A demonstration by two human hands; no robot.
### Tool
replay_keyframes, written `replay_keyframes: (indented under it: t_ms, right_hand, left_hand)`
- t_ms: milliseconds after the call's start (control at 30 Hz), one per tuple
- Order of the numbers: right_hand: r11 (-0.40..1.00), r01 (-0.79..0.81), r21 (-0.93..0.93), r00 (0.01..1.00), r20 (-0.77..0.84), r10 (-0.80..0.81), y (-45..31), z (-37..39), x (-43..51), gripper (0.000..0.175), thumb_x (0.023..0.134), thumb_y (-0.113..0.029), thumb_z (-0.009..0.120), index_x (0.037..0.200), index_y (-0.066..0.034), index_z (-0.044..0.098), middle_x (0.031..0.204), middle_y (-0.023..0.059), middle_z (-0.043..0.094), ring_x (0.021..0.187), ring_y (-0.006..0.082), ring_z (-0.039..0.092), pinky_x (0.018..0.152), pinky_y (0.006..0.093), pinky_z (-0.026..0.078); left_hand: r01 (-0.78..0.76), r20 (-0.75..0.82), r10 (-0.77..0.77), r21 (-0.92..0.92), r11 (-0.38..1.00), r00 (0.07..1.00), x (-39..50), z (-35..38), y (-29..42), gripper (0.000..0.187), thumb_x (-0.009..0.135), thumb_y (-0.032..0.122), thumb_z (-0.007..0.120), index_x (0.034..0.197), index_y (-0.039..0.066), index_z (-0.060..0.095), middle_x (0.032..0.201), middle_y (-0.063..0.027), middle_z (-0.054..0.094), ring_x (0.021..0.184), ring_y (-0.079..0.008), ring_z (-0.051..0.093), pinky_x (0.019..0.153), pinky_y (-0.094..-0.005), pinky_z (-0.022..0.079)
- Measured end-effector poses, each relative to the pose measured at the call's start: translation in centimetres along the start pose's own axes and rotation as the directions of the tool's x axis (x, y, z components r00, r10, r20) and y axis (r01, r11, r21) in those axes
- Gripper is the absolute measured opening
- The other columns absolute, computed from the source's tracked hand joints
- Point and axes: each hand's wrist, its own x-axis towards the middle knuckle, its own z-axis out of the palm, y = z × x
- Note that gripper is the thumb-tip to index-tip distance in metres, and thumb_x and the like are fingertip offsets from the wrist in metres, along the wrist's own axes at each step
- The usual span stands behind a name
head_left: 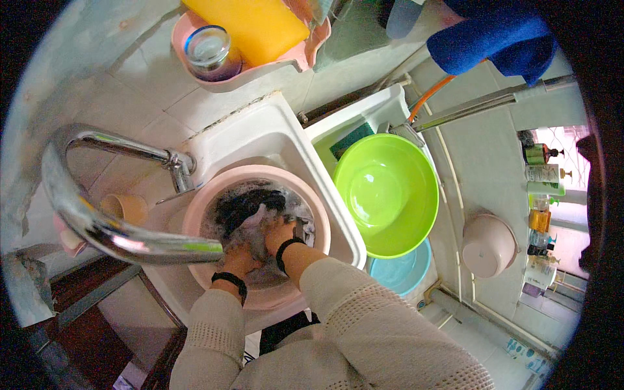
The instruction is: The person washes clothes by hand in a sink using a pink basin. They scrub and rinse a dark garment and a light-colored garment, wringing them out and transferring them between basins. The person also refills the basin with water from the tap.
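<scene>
A pink plastic basin (195,214) stands in the white ceramic sink (348,243). Dark wet fabric (248,202) lies in its foamy water, with a paler piece of wet cloth (257,218) on top. My left hand (242,258) is down in the basin near its front left, its fingers hidden by water and suds. Close beside it on the right, my right hand (282,235) is bent over the pale cloth, fingers curled against it. Dark bands circle both wrists. A curved chrome faucet (146,243) reaches over the basin's left rim; no water is seen running from it.
A lime-green basin (385,195) sits right of the sink, above a blue basin (402,270). A pink wall caddy (214,85) holds a yellow item (258,29) and a glass jar (208,51). A blue towel (492,44) hangs upper right. Several bottles (541,214) line the window ledge.
</scene>
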Motion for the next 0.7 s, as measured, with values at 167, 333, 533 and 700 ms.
replay_keyframes:
  t_ms: [167, 333, 533, 700]
  right_hand:
    - [0.988, -0.057, 0.145, 0.998, -0.02, 0.061, -0.2, 1.0, 2.2, 0.038, 0.09, -0.019, 0.044, 0.126, -0.0124, 0.05, 0.136, 0.0127, 0.042, 0.122, 0.0318, 0.042, 0.096, 0.0519, 0.035]
    - [0.998, 0.039, 0.04, 0.981, -0.192, -0.031, 0.7, 1.8, 2.4, 0.033, 0.084, -0.021, 0.051, 0.114, -0.01, 0.06, 0.128, 0.013, 0.049, 0.114, 0.03, 0.049, 0.088, 0.0498, 0.04]
    - [0.963, 0.178, 0.204, 0.858, -0.512, -0.05, 1.1, -0.1, -1.0, 0.042, 0.077, -0.021, 0.057, 0.118, -0.0128, 0.053, 0.111, 0.0141, 0.055, 0.103, 0.0352, 0.053, 0.084, 0.0426, 0.046]
    - [0.605, 0.558, 0.569, 0.789, -0.588, -0.175, 2.2, -1.4, -6.5, 0.043, 0.073, -0.013, 0.062, 0.115, -0.0095, 0.052, 0.106, 0.0127, 0.055, 0.1, 0.0299, 0.054, 0.088, 0.0375, 0.044]
  left_hand:
    - [0.049, 0.14, -0.042, -0.041, 0.998, 0.989, -0.4, -2.1, 1.2, 0.074, 0.076, 0.041, 0.065, 0.134, 0.005, 0.037, 0.135, -0.0189, 0.04, 0.129, -0.0355, 0.029, 0.104, -0.058, 0.02]
    - [0.015, -0.009, -0.015, 0.004, 1.0, 1.0, -0.4, -2.7, 0.3, 0.054, 0.08, 0.026, 0.061, 0.128, 0.007, 0.044, 0.122, -0.0176, 0.051, 0.117, -0.037, 0.042, 0.096, -0.0554, 0.032]
    - [-0.101, -0.427, -0.089, -0.402, 0.91, 0.9, -2.4, -2.0, -1.8, 0.038, 0.077, 0.016, 0.061, 0.113, 0.009, 0.054, 0.105, -0.0137, 0.06, 0.095, -0.037, 0.058, 0.082, -0.0452, 0.046]
    - [-0.458, -0.67, 0.083, -0.406, 0.791, 0.737, -8.8, -3.7, -3.2, 0.041, 0.071, 0.011, 0.062, 0.111, 0.014, 0.054, 0.097, -0.0124, 0.059, 0.091, -0.0341, 0.058, 0.075, -0.044, 0.046]
